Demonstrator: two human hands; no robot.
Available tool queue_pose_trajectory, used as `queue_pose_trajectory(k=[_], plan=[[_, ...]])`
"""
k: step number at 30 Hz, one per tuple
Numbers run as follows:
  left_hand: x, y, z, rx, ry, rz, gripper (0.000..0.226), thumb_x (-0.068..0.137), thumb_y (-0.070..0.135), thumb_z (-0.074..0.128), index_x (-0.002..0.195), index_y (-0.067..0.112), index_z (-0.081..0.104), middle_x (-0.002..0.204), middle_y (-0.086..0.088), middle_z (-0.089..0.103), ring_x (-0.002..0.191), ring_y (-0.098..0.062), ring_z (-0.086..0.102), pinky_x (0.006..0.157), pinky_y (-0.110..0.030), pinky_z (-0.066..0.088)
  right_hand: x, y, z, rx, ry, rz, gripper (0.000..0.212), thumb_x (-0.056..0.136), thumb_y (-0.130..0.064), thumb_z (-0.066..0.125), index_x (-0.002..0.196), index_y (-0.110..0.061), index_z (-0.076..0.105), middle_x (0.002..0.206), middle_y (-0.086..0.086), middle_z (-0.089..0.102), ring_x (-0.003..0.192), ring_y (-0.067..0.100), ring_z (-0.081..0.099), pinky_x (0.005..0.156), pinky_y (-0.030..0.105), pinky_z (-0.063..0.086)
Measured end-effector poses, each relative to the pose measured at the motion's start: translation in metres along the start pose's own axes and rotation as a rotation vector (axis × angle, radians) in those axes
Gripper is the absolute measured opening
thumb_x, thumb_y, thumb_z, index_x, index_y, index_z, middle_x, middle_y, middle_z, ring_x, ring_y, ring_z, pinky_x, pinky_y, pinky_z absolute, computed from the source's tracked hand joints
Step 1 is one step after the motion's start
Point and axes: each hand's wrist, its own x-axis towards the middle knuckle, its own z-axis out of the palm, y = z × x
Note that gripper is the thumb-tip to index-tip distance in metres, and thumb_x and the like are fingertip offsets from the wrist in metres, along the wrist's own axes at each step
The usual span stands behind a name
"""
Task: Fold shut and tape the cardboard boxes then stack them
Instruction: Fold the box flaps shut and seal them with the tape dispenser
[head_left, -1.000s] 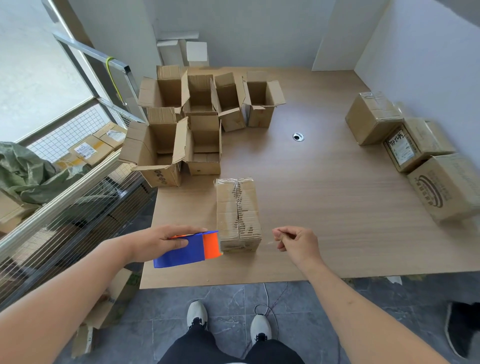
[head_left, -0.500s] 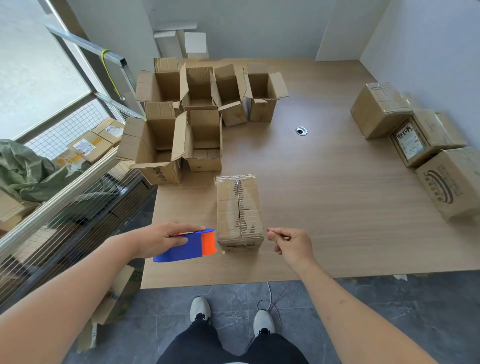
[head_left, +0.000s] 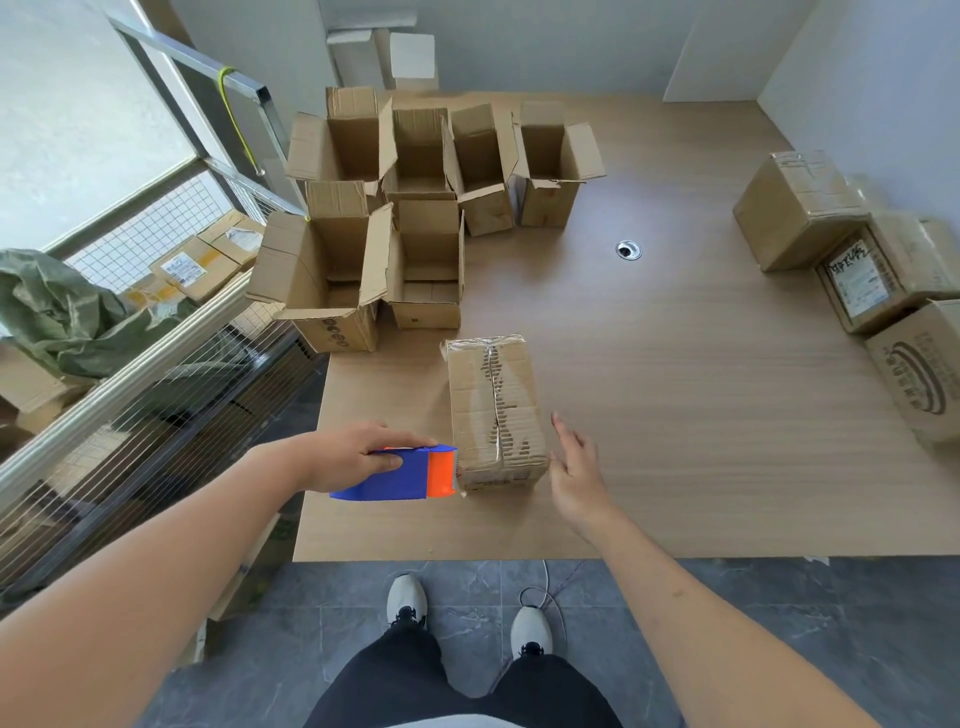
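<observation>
A closed cardboard box (head_left: 493, 410) with clear tape along its top seam lies near the front edge of the wooden table (head_left: 675, 415). My left hand (head_left: 353, 457) grips a blue and orange tape dispenser (head_left: 405, 473), whose orange end touches the box's near left corner. Just right of the box, my right hand (head_left: 576, 467) hovers with fingers spread and nothing in it. Several open boxes (head_left: 415, 208) with flaps up stand at the table's back left. Three taped boxes (head_left: 862, 260) sit together at the right edge.
A metal rail and wire-mesh fence (head_left: 156, 364) runs along the table's left side, with parcels and a green sack (head_left: 62, 317) behind it. A round cable hole (head_left: 628, 250) is in the tabletop. My shoes (head_left: 467, 608) stand on grey floor tiles below the table edge.
My right hand has let go of its pinch and spread its fingers, moving closer to the box's right side. The dispenser in my left hand has come up against the box's near corner.
</observation>
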Motion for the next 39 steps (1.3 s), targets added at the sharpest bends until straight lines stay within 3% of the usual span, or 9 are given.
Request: queue_pose_trajectory(k=[3,7,13,23,28,30,34,36,39], plan=[[0.002,-0.001,0.002,0.003,0.007,0.010,0.046,0.110,0.035,0.041,0.141,0.069,0.036,0.126,0.010,0.050,0.114,-0.014,0.050,0.103,-0.039,0.040,-0.005,-0.012,0.008,-0.321,0.225,-0.344,0.049,0.109,-0.038,0.031,0.157,-0.032,0.033,0.162,0.001,0.032,0.150,0.019,0.028,0.120,0.037,0.028],[0.005,-0.006,0.006,-0.012,0.008,0.040,0.048,0.110,0.034,0.042,0.142,0.068,0.036,0.124,0.010,0.051,0.114,-0.014,0.050,0.100,-0.036,0.038,0.002,-0.020,0.031,-0.810,0.027,-0.766,0.062,0.104,-0.064,0.030,0.161,-0.044,0.015,0.172,0.001,0.009,0.158,0.023,0.009,0.127,0.044,0.010],[0.004,-0.030,0.018,-0.130,0.014,0.091,0.051,0.110,0.032,0.044,0.140,0.073,0.035,0.124,0.014,0.052,0.117,-0.010,0.050,0.104,-0.034,0.038,0.012,-0.004,0.047,-0.945,0.265,-0.906,0.058,0.102,-0.055,0.047,0.157,-0.041,0.034,0.166,0.004,0.030,0.151,0.031,0.034,0.119,0.052,0.033],[-0.009,-0.077,0.041,-0.193,0.098,0.094,0.047,0.104,0.046,0.039,0.144,0.069,0.032,0.119,0.019,0.054,0.115,-0.013,0.054,0.106,-0.045,0.042,0.008,-0.011,0.044,-0.935,0.208,-0.840,0.066,0.101,-0.060,0.046,0.159,-0.032,0.032,0.167,0.000,0.026,0.153,0.026,0.029,0.122,0.051,0.027],[0.002,-0.056,0.050,-0.060,0.170,0.046,0.048,0.109,0.045,0.035,0.140,0.078,0.020,0.109,0.012,0.051,0.098,-0.009,0.055,0.085,-0.032,0.044,0.002,-0.023,0.041,-0.918,0.075,-0.698,0.069,0.099,-0.066,0.037,0.161,-0.040,0.023,0.170,-0.008,0.014,0.157,0.020,0.015,0.126,0.047,0.012],[0.008,-0.042,0.052,0.018,0.190,-0.007,0.044,0.108,0.047,0.032,0.145,0.070,0.022,0.107,0.007,0.052,0.095,-0.013,0.055,0.081,-0.032,0.042,0.000,-0.027,0.043,-0.878,0.072,-0.647,0.069,0.096,-0.067,0.038,0.159,-0.041,0.028,0.170,-0.010,0.016,0.157,0.019,0.015,0.127,0.047,0.010],[0.025,-0.016,0.047,0.065,0.150,-0.038,0.041,0.110,0.038,0.031,0.150,0.043,0.038,0.122,-0.001,0.063,0.106,-0.025,0.058,0.093,-0.041,0.045,-0.005,-0.034,0.055,-0.832,0.135,-0.610,0.067,0.093,-0.067,0.041,0.153,-0.035,0.045,0.165,-0.005,0.032,0.154,0.025,0.026,0.124,0.051,0.017],[0.031,-0.014,0.042,0.137,0.113,-0.091,0.037,0.110,0.035,0.031,0.144,0.034,0.045,0.124,-0.001,0.063,0.105,-0.025,0.057,0.088,-0.039,0.042,-0.004,-0.034,0.057,-0.826,0.138,-0.598,0.066,0.092,-0.066,0.044,0.151,-0.036,0.046,0.165,-0.005,0.033,0.153,0.026,0.027,0.124,0.052,0.017],[0.031,-0.025,0.043,0.189,0.035,-0.158,0.038,0.110,0.033,0.031,0.144,0.032,0.046,0.127,-0.005,0.062,0.110,-0.029,0.056,0.095,-0.040,0.044,-0.002,-0.033,0.057,-0.824,0.119,-0.595,0.067,0.091,-0.067,0.045,0.151,-0.038,0.043,0.165,-0.007,0.031,0.154,0.025,0.025,0.125,0.051,0.014]])
